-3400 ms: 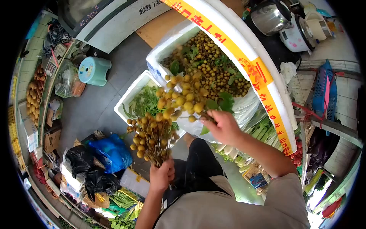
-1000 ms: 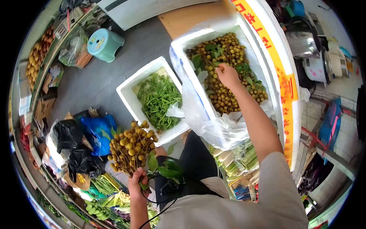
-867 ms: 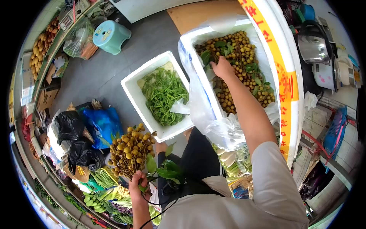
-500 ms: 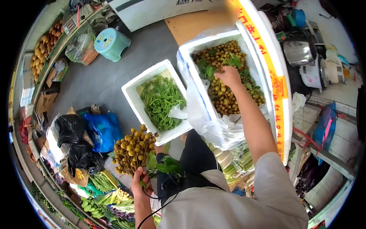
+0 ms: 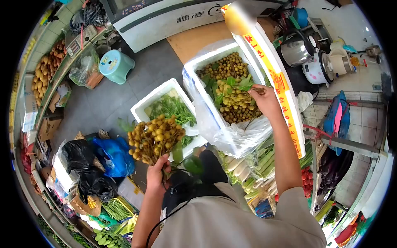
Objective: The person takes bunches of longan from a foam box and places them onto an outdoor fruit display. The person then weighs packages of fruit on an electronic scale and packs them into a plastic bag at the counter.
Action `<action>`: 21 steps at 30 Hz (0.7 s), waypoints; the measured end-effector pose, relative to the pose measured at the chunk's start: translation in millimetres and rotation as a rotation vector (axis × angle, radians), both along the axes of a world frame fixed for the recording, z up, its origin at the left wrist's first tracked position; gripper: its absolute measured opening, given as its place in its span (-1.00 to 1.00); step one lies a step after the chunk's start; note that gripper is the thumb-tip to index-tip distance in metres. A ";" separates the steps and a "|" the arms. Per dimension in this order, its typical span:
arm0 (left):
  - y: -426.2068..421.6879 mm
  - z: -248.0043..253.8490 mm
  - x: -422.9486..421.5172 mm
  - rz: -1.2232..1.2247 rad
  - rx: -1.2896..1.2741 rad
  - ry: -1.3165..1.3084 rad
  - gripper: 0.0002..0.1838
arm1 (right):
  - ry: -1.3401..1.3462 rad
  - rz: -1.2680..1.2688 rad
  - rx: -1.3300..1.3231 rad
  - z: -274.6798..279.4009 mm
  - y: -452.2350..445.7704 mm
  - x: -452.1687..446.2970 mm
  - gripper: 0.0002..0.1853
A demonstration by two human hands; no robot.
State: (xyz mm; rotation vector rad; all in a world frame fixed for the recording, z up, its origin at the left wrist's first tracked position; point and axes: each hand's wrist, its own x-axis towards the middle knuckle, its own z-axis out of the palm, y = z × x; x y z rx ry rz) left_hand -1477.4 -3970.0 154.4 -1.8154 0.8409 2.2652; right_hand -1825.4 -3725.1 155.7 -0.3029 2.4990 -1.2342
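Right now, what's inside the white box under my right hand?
Round yellow-brown fruit and green leaves show inside the white box. The bunch in your right hand covers some; the bottom is hidden beneath the fruit.

We see dull-skinned fruit bunch (image 5: pixel 159 134), smooth glossy leaf (image 5: pixel 193 164). Foam box (image 5: pixel 139 111): matt. Plastic sheet (image 5: pixel 240 138): thin, crinkled, shiny. Kettle (image 5: pixel 295 52): polished metal. Stool (image 5: pixel 115 66): smooth plastic. Blue bag (image 5: pixel 113 157), black bag (image 5: pixel 78 155): glossy, wrinkled plastic. Our shirt (image 5: pixel 231 223): matt, soft-looking cloth. Carton (image 5: pixel 49 128): matt brown cardboard.

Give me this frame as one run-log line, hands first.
left hand: grips fruit bunch | right hand: holds leafy fruit cluster by stems, above fruit-filled foam box | nearby: greens box
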 end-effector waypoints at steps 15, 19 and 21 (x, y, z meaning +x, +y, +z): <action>88.9 -9.6 -110.7 -0.454 0.062 0.117 -0.41 | 0.624 0.033 -0.055 -18.1 -23.0 151.7 -0.72; 86.7 -9.9 -100.0 -0.510 0.063 0.119 -0.27 | 0.640 0.137 0.057 5.5 -25.0 194.1 -0.77; 77.2 -14.6 -93.9 -0.574 0.181 0.127 -0.28 | 0.620 0.234 0.057 -1.8 -20.7 210.2 -0.61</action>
